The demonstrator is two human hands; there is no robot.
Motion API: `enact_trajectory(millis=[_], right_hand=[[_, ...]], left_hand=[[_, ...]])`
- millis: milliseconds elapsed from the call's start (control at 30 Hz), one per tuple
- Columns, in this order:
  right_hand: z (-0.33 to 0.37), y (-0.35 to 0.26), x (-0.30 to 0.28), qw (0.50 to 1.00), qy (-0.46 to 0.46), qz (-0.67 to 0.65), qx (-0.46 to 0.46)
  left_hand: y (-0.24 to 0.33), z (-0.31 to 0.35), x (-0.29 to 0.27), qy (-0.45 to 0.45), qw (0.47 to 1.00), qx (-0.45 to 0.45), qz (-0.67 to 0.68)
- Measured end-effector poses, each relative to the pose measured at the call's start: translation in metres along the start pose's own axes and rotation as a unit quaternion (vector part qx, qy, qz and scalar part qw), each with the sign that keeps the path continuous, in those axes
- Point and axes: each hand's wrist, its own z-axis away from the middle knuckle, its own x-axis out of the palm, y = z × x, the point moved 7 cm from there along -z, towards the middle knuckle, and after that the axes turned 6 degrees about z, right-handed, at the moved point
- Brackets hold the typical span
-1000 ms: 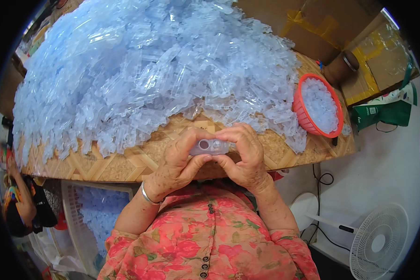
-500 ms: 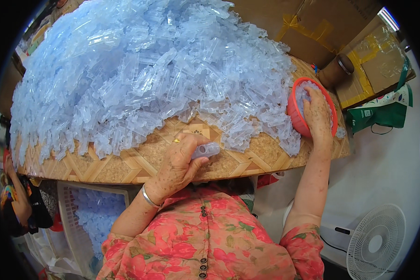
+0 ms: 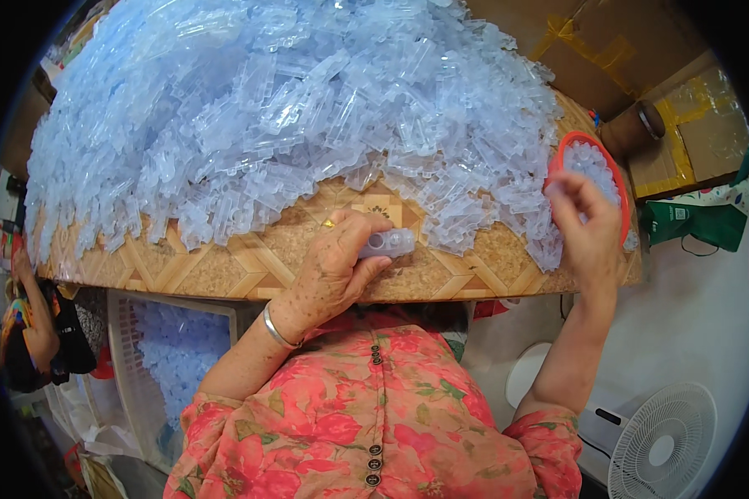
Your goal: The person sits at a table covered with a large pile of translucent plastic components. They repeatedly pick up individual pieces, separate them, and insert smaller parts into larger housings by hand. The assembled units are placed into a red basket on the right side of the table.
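Worktop [image 3: 474, 266] with a person's two hands at work; clock-face directions are taken from the held piece, twelve o'clock pointing straight away from the person. Left hand [image 3: 337, 254]: closed on a clear plastic piece [image 3: 389, 243] with a round opening, gripped between thumb and fingers above the near edge of the worktop. Right hand [image 3: 589, 224]: well apart from the left, at three o'clock, its fingers bent in front of a red basket [image 3: 557, 160]; whether anything lies between the fingertips cannot be told. Small pale parts [image 3: 589, 160] fill the basket. A large heap of clear plastic pieces [image 3: 283, 108] spreads from nine o'clock through twelve to two. Further out: a brown jar [image 3: 632, 130] and a taped cardboard box [image 3: 711, 125] at two o'clock, a green bag [image 3: 703, 224] at three, a white fan [image 3: 662, 450] at four, and a white crate [image 3: 126, 349] of bluish pieces [image 3: 175, 349] at eight, below worktop level.
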Motion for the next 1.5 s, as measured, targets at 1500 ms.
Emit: enact_trajectory(millis=[1500], right_hand=[[0.064, -0.106, 0.138, 0.954, -0.142, -0.005, -0.264]], left_hand=[[-0.01, 0.008, -0.006, 0.039, 0.999, 0.026, 0.017]])
